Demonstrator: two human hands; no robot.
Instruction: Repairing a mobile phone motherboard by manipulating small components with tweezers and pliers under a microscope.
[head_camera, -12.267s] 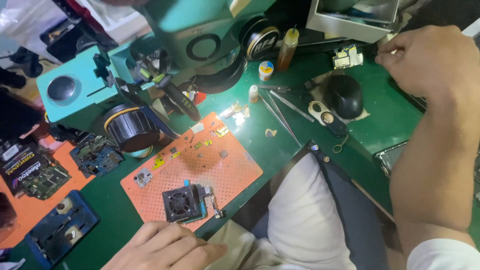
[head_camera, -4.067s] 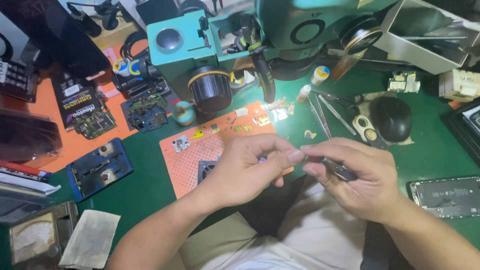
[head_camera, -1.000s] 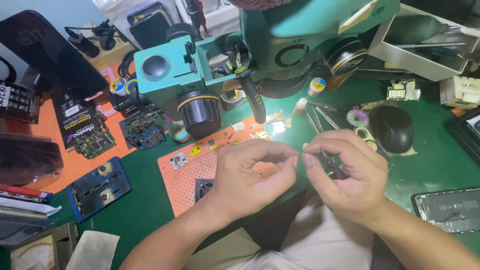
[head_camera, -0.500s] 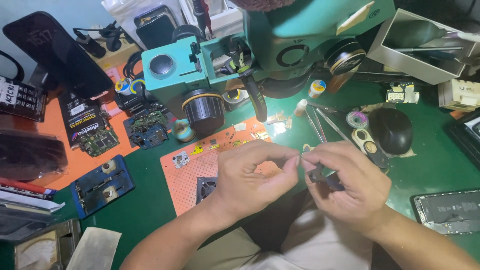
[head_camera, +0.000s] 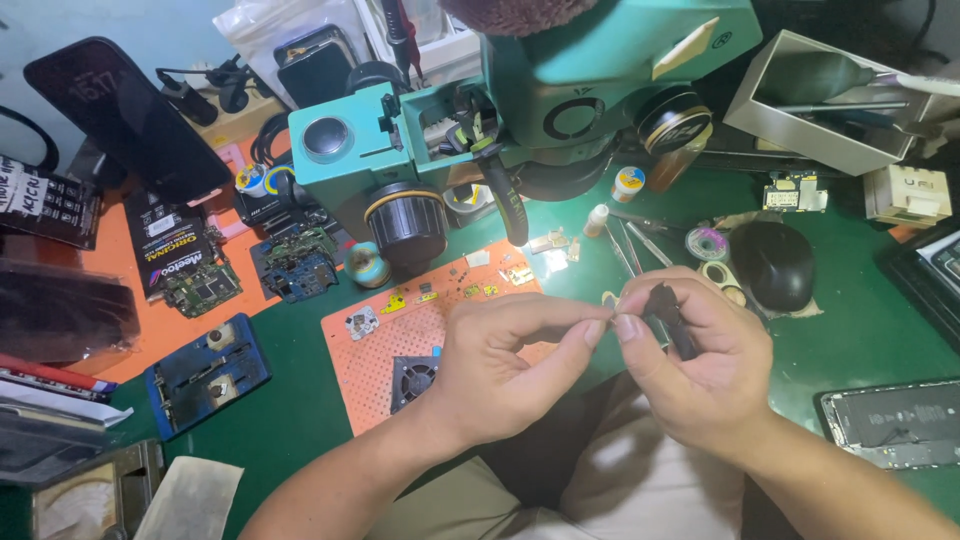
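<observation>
Above the near edge of the green work mat (head_camera: 300, 400), two bare hands are meeting fingertip to fingertip. The right hand (head_camera: 700, 370) is closing thumb and fingers narrowly around one small black tool (head_camera: 672, 318), whose dark body is running back across the palm. The left hand (head_camera: 500, 365) is pinching thumb against forefinger right at the tool's front end, with almost no gap; whether anything tiny is lying between those fingertips I cannot tell. Just behind the left hand, one orange perforated pad (head_camera: 375, 355) is lying on the mat, carrying several small yellow parts and one square black fan-like block (head_camera: 412, 378). At the mat's far edge one teal microscope (head_camera: 530, 100) is standing, its single black lens barrel (head_camera: 405, 222) pointing down. One black computer mouse (head_camera: 772, 265) is resting to the right of the hands, and one opened phone (head_camera: 890, 425) is lying at the right near corner. Two circuit boards (head_camera: 295, 265) are sitting on the left side.
</observation>
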